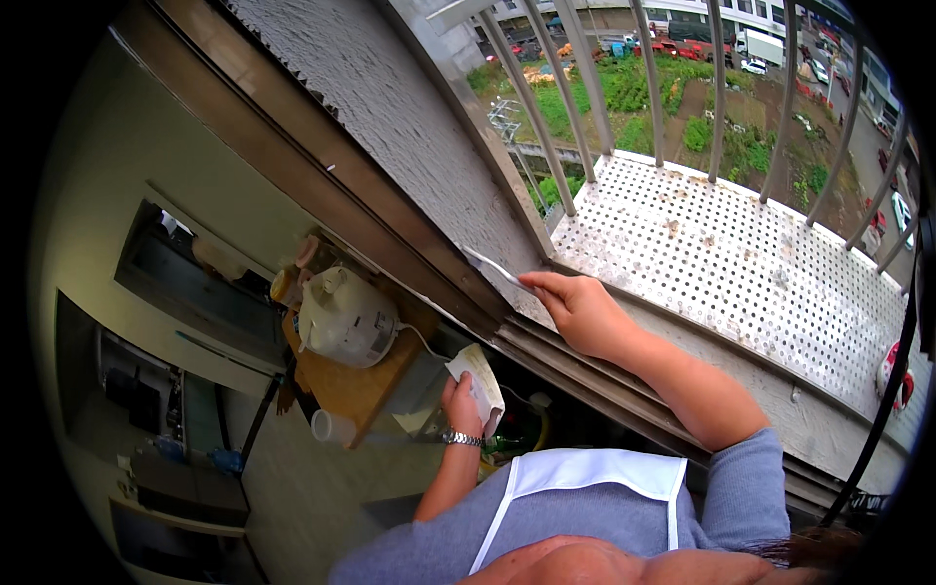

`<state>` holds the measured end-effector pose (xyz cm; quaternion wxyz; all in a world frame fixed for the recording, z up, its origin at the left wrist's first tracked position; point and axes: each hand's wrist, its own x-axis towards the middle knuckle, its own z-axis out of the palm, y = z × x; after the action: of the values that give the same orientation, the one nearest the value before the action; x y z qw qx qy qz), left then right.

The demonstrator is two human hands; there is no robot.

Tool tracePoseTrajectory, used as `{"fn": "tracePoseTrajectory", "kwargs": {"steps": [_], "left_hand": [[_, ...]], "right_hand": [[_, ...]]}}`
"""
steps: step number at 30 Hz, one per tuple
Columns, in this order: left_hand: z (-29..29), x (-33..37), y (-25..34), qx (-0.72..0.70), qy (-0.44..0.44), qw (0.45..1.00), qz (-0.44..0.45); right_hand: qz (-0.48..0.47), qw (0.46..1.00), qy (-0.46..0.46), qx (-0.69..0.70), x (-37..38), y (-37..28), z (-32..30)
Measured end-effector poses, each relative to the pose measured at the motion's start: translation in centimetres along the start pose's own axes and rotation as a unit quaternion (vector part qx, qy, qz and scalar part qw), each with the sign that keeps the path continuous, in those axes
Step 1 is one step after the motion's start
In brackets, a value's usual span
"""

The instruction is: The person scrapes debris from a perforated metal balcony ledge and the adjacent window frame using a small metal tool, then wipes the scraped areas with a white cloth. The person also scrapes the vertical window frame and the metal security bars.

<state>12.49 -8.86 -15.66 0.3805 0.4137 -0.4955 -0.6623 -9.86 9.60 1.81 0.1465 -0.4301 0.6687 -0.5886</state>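
Observation:
My right hand (585, 314) reaches out over the window sill, its fingers pinched round a slim white brush-like stick (501, 270). The stick's far end touches or nearly touches the outer edge of the brown window frame (429, 226), beside the rough grey wall; what is on its tip is too small to make out. Indoors and lower, my left hand (462, 404) is closed on a pale folded carton (482, 378), which hangs over the inner side of the frame. A metal-banded watch (462, 438) circles the left wrist.
A white perforated metal floor (731, 244) with upright bars (653, 88) lies outside the window. Indoors, a white electric appliance (346, 317) with a cord stands on a small wooden table (336, 385), near a translucent cup (333, 426). A dark pole or cable (889, 390) slants at the right.

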Motion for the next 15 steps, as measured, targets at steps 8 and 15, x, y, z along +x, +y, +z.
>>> {"fn": "tracePoseTrajectory", "kwargs": {"steps": [8, 15], "left_hand": [[-0.9, -0.6, -0.2, 0.008, 0.014, 1.000, 0.010], [-2.5, -1.3, -1.1, 0.016, 0.032, 0.999, 0.000]], "right_hand": [[0.135, 0.965, 0.001, -0.227, -2.2, 7.1, -3.1], [0.049, 0.996, 0.030, 0.072, -0.5, -1.0, -1.8]]}}
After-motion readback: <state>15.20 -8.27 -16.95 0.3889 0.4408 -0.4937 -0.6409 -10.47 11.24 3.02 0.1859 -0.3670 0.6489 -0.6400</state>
